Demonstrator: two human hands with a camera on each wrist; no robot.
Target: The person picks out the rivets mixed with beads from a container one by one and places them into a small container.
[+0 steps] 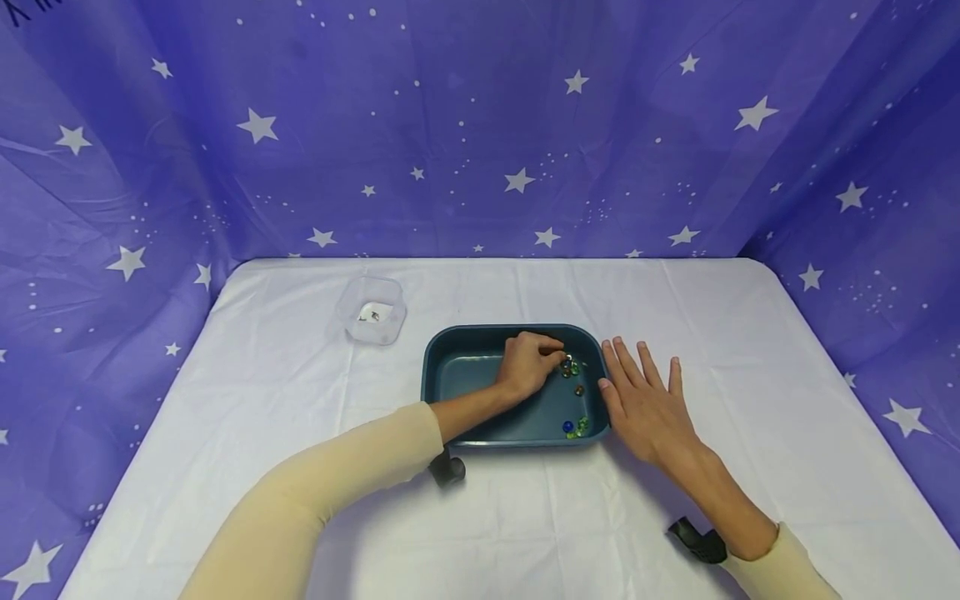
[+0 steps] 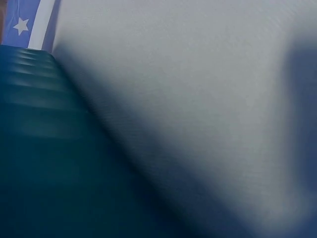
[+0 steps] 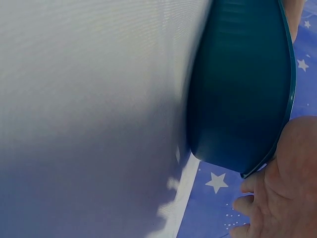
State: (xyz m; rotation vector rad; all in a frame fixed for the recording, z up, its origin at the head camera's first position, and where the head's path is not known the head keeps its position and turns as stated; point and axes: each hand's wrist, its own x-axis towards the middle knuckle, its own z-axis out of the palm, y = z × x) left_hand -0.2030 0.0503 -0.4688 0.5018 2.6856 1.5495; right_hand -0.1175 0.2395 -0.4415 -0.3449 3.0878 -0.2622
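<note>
My left hand (image 1: 528,367) reaches down into a dark teal basin (image 1: 495,443), its thumb and forefinger close together beside a cluster of glass marbles (image 1: 573,367) near the right end. Whether a marble is between those fingertips I cannot tell. A single brown marble (image 1: 579,390) lies apart on the basin floor. Closer to the front right corner sit a blue marble (image 1: 567,427) and several green ones (image 1: 582,425). My right hand (image 1: 648,412) has its fingers spread, thumb and forefinger at the basin's right rim. In the right wrist view that hand (image 3: 285,183) overlaps the basin's rim.
A clear plastic container (image 1: 375,310) with a few small dark marks inside stands at the back left of the white-covered table (image 1: 300,400). Behind and to the sides hangs a purple curtain (image 1: 465,125) with white stars. Black straps or mounts (image 1: 699,542) sit at the wrists.
</note>
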